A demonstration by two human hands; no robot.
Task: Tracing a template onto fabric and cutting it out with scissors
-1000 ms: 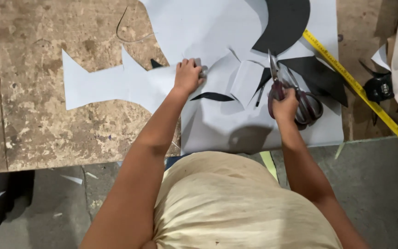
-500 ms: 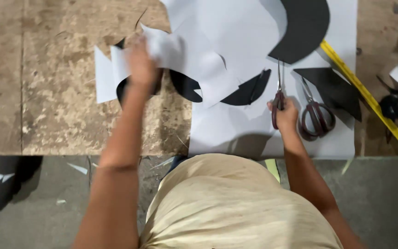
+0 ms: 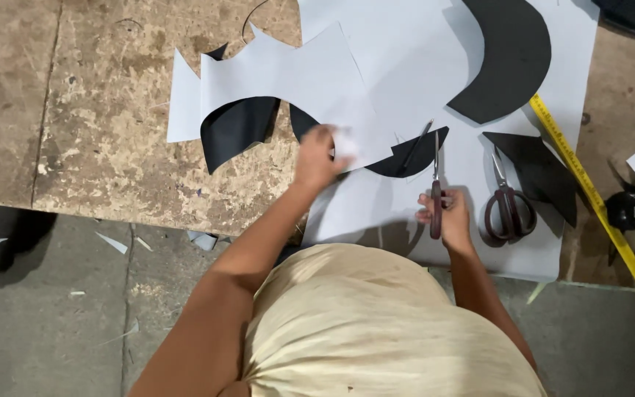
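Note:
My left hand pinches the lower edge of a cut white piece whose black underside curls up at the left. That piece lies partly over the worn table and partly over the large white sheet. My right hand grips the dark red handle of a pair of scissors, blades pointing away from me, over the white sheet. A second pair of scissors lies flat on the sheet just right of that hand.
A curved black cut-out and a black triangular scrap rest on the sheet. A yellow tape measure runs diagonally along its right edge, its black case beside it. The stained table ends above a grey floor with paper scraps.
My left hand swung the cut piece out to the left, turning up its black side, then came back toward the middle. My right hand shifted left and down with one pair of scissors.

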